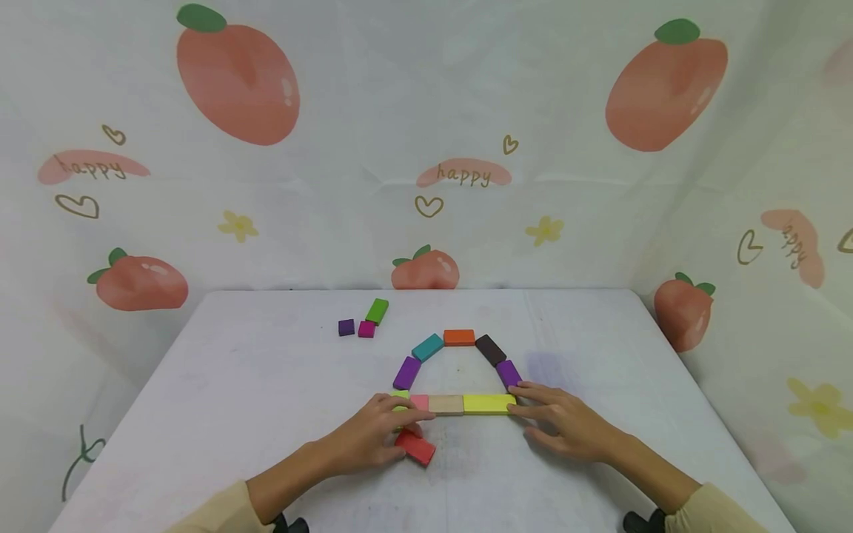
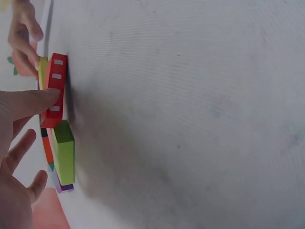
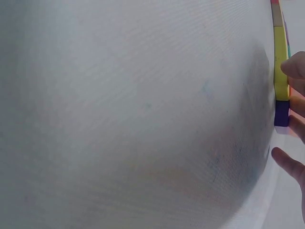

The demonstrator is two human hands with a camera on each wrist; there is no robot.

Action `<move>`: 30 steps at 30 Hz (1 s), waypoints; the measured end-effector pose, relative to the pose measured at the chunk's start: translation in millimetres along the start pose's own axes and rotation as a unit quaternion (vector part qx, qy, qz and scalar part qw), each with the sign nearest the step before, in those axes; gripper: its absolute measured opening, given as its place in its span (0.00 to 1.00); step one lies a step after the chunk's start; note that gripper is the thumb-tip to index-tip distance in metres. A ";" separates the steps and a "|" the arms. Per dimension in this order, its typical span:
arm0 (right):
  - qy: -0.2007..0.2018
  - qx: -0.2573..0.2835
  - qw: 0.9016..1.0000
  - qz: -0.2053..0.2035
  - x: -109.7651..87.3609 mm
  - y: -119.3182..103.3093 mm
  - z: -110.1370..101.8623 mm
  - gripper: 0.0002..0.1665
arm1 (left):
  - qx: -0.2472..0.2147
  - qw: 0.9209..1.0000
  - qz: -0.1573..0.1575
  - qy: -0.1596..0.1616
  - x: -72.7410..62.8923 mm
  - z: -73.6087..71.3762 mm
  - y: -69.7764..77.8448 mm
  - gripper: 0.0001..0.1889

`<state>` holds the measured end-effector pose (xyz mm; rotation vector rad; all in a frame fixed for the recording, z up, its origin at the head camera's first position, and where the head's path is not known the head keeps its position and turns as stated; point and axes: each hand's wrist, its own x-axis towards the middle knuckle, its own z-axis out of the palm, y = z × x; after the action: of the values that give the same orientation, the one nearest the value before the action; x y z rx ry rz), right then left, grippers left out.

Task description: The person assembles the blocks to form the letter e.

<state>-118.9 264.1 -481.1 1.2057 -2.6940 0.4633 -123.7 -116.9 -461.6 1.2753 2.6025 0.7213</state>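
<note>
My left hand point(image 1: 373, 433) pinches a red block point(image 1: 416, 448) in front of a straight row. In the left wrist view, its thumb presses the side of this red block point(image 2: 56, 90), marked with small white squares, while other fingers spread out behind. The row runs from a lime green block point(image 1: 400, 395), partly hidden by that hand, through a pink block point(image 1: 420, 402) and a beige block point(image 1: 446, 405) to a long yellow block point(image 1: 489, 404). My right hand point(image 1: 566, 422) rests its extended fingers at the yellow block's right end and the purple block point(image 1: 509, 373) just above.
An arch of blocks rises behind the row: another purple block point(image 1: 406, 373), teal point(image 1: 427, 347), orange point(image 1: 459, 337) and dark brown point(image 1: 490, 350). Farther back left lie a green block point(image 1: 377, 312), a magenta block point(image 1: 366, 329) and a dark purple block point(image 1: 346, 327) on the white table point(image 1: 266, 370).
</note>
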 end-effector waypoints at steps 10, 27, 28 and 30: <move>-0.011 0.002 1.000 0.011 2.2 -0.3 -0.9 0.23 | 0.011 1.000 0.008 -0.011 0.0 4.7 -2.1 0.29; -0.009 -0.005 1.000 0.007 -0.4 1.1 -0.1 0.23 | 0.089 0.988 0.105 0.067 -15.0 12.6 -14.5 0.11; -0.010 -0.005 1.000 0.007 -0.3 1.2 -0.1 0.23 | 0.092 0.988 0.108 0.067 -15.1 12.5 -14.6 0.11; -0.009 -0.004 1.000 0.007 0.1 1.2 -0.1 0.23 | 0.092 0.988 0.108 0.065 -15.2 12.3 -14.7 0.12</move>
<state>-119.8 264.8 -481.2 1.1964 -2.7179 0.4462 -120.3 -132.0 -480.4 1.6362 2.7148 0.6281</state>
